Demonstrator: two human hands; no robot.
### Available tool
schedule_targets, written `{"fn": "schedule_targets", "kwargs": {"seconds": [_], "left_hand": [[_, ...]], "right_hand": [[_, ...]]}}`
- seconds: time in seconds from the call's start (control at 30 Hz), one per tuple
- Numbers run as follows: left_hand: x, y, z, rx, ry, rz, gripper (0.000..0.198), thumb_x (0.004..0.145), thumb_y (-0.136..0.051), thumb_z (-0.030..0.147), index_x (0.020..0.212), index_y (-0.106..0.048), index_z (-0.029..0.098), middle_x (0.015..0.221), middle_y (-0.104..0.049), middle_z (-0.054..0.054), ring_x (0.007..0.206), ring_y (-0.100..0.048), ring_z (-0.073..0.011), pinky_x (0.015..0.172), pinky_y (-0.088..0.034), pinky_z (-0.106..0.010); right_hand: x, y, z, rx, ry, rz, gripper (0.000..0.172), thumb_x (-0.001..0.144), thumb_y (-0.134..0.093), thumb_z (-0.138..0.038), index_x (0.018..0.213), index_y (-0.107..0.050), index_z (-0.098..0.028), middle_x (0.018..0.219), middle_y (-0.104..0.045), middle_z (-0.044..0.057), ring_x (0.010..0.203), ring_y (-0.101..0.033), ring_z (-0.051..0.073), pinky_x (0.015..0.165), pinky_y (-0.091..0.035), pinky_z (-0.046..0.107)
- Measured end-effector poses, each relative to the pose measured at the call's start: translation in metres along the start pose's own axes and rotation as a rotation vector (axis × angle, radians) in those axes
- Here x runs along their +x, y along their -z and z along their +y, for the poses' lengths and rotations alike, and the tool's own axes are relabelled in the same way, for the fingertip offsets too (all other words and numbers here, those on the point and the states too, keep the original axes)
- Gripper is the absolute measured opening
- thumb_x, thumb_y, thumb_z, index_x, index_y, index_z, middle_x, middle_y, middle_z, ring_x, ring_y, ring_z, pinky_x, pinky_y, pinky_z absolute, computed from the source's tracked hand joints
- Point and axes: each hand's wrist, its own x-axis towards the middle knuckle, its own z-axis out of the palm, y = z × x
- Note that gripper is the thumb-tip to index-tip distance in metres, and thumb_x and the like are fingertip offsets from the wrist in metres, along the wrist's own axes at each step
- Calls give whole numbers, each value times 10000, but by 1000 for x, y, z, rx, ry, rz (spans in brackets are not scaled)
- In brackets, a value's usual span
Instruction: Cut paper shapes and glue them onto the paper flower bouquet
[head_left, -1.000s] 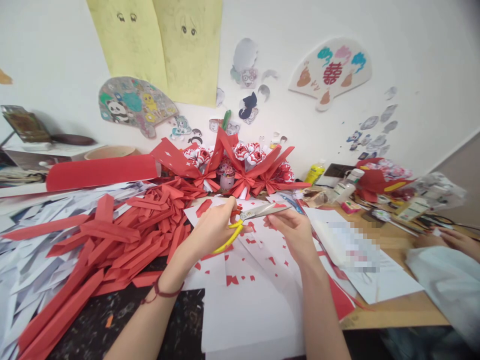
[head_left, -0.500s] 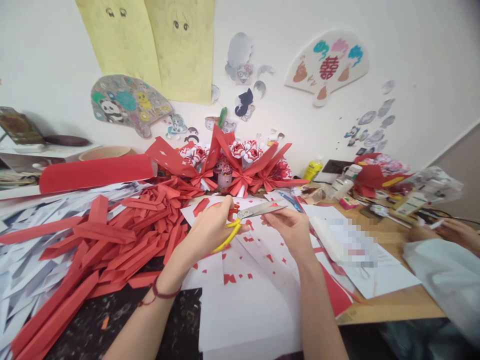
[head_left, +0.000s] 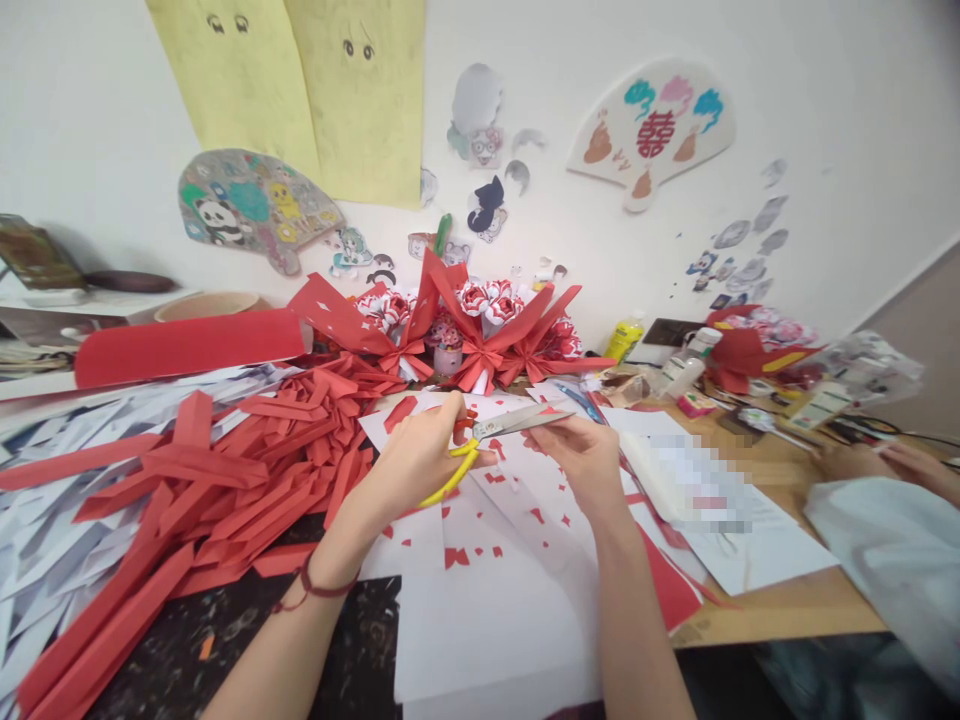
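Note:
My left hand is closed round the yellow handles of a pair of scissors, whose metal blades point right. My right hand is pinched on a small piece of red paper held at the blades' tips. Both hands hover above white sheets strewn with small red paper scraps. A red cord circles my left wrist.
A big heap of folded red paper strips lies to the left over white offcuts. Red paper bouquets stand at the wall. Bottles and clutter fill the right side, where another person's hands rest.
The hands and scissors have stayed almost in place. The view shifted slightly, and the other person's hands moved a little on the right.

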Motion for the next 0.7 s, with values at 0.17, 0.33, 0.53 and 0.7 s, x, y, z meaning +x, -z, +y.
{"fn": "schedule_targets", "kwargs": {"seconds": [0.17, 0.33, 0.53, 0.7], "left_hand": [[0, -1, -1, -17, -7, -1, 332, 845, -533, 509, 857, -314, 260, 684, -515, 44, 588, -504, -181, 548, -254, -264], [0, -2, -1, -25, -12, -6, 304, 847, -533, 483, 865, -329, 257, 663, -500, 50, 575, -503, -174, 537, -223, -262], [1, -1, 0, -7, -31, -3, 283, 851, -529, 458, 876, -338, 252, 660, -496, 50, 571, -487, -172, 538, -222, -269], [1, -2, 0, -10, -34, -4, 275, 850, -535, 443, 875, -340, 251, 667, -500, 50, 571, -495, -170, 534, -224, -267]], "right_hand": [[0, 2, 2, 16, 3, 1, 133, 783, -760, -317, 857, -768, -207, 803, -740, 36, 697, -672, 173, 686, -579, 317], [0, 3, 3, 17, 0, -18, 139, 777, -764, -323, 853, -769, -208, 812, -741, 40, 693, -670, 179, 687, -581, 332], [-1, 4, 2, -5, -12, -12, 158, 767, -769, -341, 842, -766, -202, 778, -733, 40, 666, -658, 178, 672, -576, 334], [0, 4, 3, -9, -4, -16, 156, 764, -771, -345, 826, -768, -203, 763, -729, 36, 646, -648, 169, 642, -561, 313]]}}
